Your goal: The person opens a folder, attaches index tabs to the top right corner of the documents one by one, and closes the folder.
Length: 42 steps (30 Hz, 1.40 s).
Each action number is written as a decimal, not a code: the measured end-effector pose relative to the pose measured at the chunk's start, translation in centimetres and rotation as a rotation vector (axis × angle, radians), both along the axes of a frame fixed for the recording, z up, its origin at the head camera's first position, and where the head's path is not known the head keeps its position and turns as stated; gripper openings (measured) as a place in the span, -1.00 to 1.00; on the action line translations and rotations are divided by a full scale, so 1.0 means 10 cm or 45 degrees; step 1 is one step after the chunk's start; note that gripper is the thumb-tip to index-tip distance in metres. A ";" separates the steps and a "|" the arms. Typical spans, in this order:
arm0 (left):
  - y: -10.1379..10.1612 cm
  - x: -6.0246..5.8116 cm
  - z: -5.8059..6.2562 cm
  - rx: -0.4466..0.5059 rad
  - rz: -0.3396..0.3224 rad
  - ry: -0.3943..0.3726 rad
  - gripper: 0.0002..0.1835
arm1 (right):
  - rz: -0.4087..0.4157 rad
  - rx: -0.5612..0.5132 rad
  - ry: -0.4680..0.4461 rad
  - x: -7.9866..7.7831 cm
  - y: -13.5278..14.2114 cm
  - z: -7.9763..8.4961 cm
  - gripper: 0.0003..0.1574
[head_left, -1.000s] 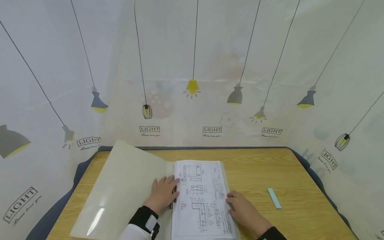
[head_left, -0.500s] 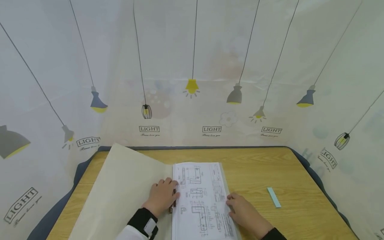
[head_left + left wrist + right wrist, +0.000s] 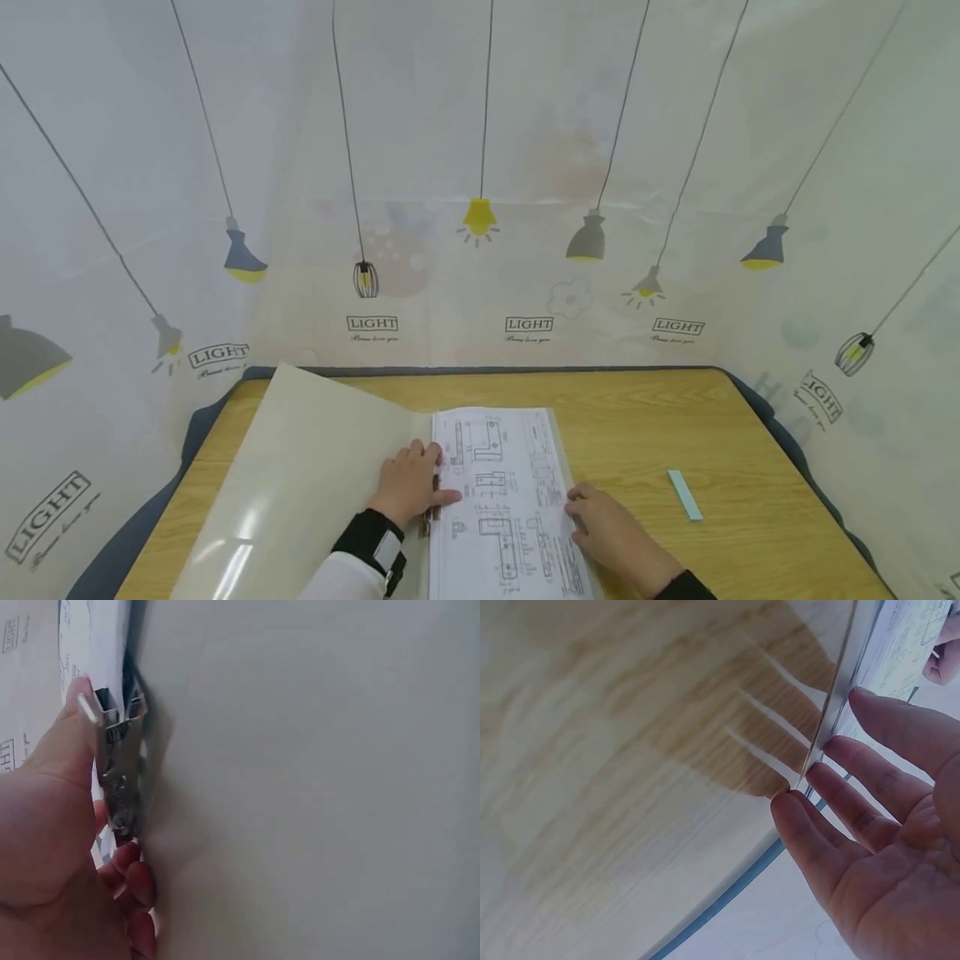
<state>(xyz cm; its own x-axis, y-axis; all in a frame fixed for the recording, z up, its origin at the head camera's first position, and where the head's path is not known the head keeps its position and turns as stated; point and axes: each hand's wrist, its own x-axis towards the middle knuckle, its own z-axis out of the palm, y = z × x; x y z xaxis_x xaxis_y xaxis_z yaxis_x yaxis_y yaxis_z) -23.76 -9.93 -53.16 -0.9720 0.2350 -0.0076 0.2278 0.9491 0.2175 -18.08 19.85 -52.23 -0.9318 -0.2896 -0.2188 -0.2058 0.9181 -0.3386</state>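
Note:
An open cream folder lies on the wooden table, its cover [image 3: 300,475] turned to the left. Sheets of technical drawings [image 3: 491,492] fill its right side. Along the spine runs a metal clip [image 3: 120,765]. My left hand [image 3: 408,479] curls around this clip, its thumb stretched onto the sheets' left margin and the other fingers bent by the clip's far end. My right hand [image 3: 611,529] rests at the folder's right edge; in the right wrist view its nearly straight fingers [image 3: 866,769] touch that edge with their tips.
A small pale-blue strip [image 3: 685,495] lies on the table [image 3: 622,417] to the right of the folder. A curtain [image 3: 450,125] printed with hanging lamps stands behind and at both sides.
My left fingers have drawn in, and the thumb has slid right onto the sheets. The folder has shifted slightly toward me and its cover has settled lower. The right hand stays at the edge.

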 end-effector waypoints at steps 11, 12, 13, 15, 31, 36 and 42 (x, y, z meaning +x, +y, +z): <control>0.01 -0.05 -0.15 -0.033 0.050 -0.011 -0.26 | -0.029 -0.074 -0.001 0.00 0.00 0.01 -0.57; 0.01 -0.05 -0.16 -0.031 0.054 -0.016 -0.26 | -0.031 -0.084 -0.012 0.00 0.01 0.01 -0.57; 0.02 -0.06 -0.18 -0.032 0.056 -0.014 -0.26 | -0.032 -0.102 -0.007 0.00 0.03 0.01 -0.57; 0.03 -0.05 -0.18 -0.028 0.057 -0.009 -0.26 | -0.066 -0.154 -0.014 0.01 0.06 0.02 -0.55; 0.04 -0.02 -0.10 -0.059 0.070 -0.051 -0.23 | -0.482 -0.144 0.064 -0.21 1.00 0.17 -0.25; 0.03 -0.05 -0.16 -0.057 0.072 -0.043 -0.21 | -0.570 -0.100 -0.040 -0.25 1.25 0.06 -0.19; 0.03 -0.06 -0.17 -0.043 0.068 -0.037 -0.22 | -0.585 -0.035 -0.006 -0.29 1.35 -0.03 -0.38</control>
